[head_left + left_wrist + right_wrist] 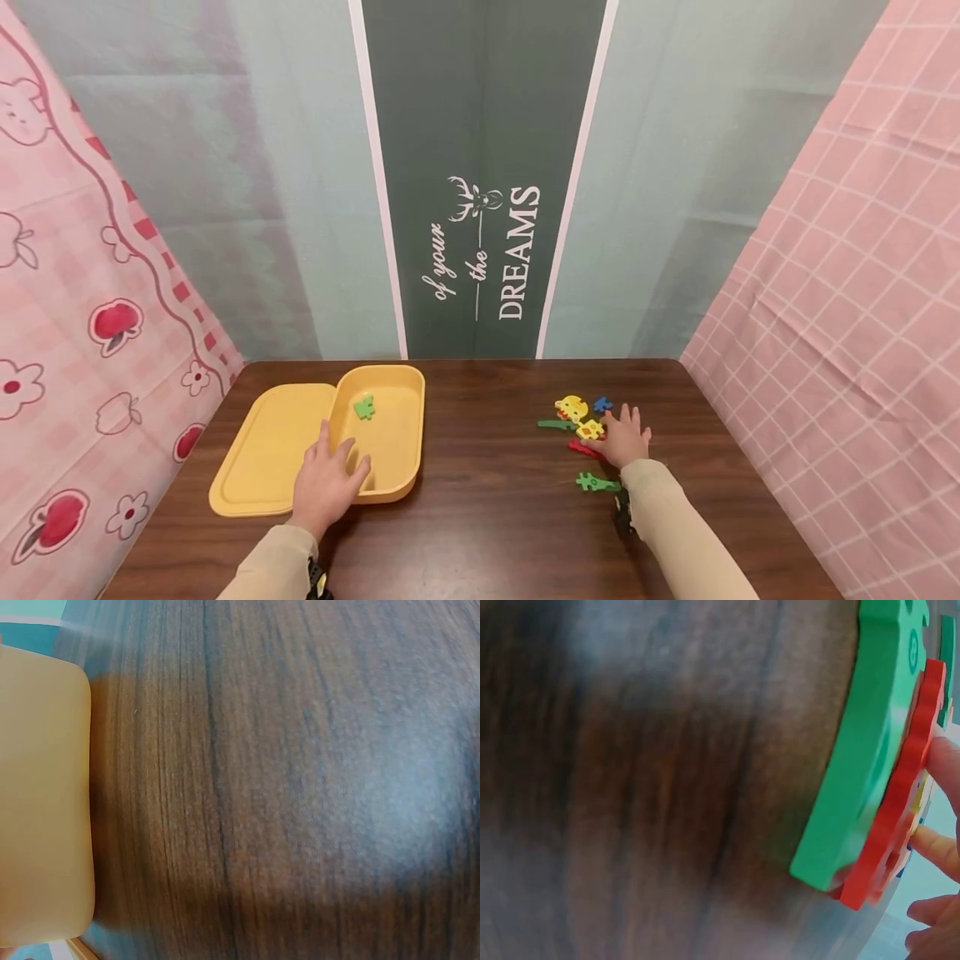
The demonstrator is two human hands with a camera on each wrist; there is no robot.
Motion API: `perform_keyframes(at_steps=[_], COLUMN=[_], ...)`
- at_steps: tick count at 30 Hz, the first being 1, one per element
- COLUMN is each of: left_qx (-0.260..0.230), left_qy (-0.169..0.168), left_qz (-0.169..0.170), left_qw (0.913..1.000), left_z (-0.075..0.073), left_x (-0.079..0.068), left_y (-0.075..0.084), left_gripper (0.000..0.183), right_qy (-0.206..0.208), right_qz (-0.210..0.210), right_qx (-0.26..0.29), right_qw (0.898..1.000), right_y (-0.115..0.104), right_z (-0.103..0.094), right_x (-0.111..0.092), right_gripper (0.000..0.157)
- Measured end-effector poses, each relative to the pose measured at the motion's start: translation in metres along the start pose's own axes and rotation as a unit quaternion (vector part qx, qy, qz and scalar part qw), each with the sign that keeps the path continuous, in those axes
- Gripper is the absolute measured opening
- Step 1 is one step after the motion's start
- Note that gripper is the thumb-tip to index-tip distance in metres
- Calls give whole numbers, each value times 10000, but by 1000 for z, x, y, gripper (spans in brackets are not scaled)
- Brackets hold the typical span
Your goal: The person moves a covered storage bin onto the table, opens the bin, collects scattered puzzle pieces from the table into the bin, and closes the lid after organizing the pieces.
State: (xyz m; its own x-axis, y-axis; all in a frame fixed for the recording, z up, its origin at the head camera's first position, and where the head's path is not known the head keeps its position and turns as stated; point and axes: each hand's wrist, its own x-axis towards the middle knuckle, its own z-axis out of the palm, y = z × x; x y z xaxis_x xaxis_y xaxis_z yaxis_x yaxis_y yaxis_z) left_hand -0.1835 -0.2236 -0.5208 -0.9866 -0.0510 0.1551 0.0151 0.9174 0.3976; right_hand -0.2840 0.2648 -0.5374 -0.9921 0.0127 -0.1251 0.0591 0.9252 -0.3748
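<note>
My left hand (327, 479) lies over the near-left rim of a yellow box (393, 493), fingers spread and relaxed. Inside the box is one small green puzzle piece (364, 407). On the right, my right hand (626, 439) is over several puzzle pieces, its fingers spread. Its thumb is at the red piece (581, 448), and a finger reaches by the yellow spotted piece (591, 429); firm contact is unclear. Around it lie a yellow animal-head piece (572, 407), a blue piece (602, 404), a dark green piece (557, 425) and a green piece (855, 765).
A flat yellow lid (273, 450) lies left of the box on the brown wooden table (480, 500). Curtains stand behind the table, with pink cloth (832, 275) at both sides. The left wrist view shows the box's outer wall (45, 802).
</note>
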Motion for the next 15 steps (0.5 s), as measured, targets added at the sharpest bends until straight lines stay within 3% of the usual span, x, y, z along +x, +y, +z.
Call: perform_keyframes(at_steps=[7, 15], left_qx=[-19, -6], left_qy=[39, -2], left_qz=[-18, -71], left_qw=[10000, 10000], left_z=[2, 2], left_x=[0, 1], left_y=[-1, 0], left_gripper=[55, 51], right_qy=[90, 164], right_qz=[-168, -113], right_qx=[-187, 148], right_qw=[9996, 9997], right_y=[-3, -2], right_z=[-1, 3], right_x=[-1, -2], right_gripper=[81, 74])
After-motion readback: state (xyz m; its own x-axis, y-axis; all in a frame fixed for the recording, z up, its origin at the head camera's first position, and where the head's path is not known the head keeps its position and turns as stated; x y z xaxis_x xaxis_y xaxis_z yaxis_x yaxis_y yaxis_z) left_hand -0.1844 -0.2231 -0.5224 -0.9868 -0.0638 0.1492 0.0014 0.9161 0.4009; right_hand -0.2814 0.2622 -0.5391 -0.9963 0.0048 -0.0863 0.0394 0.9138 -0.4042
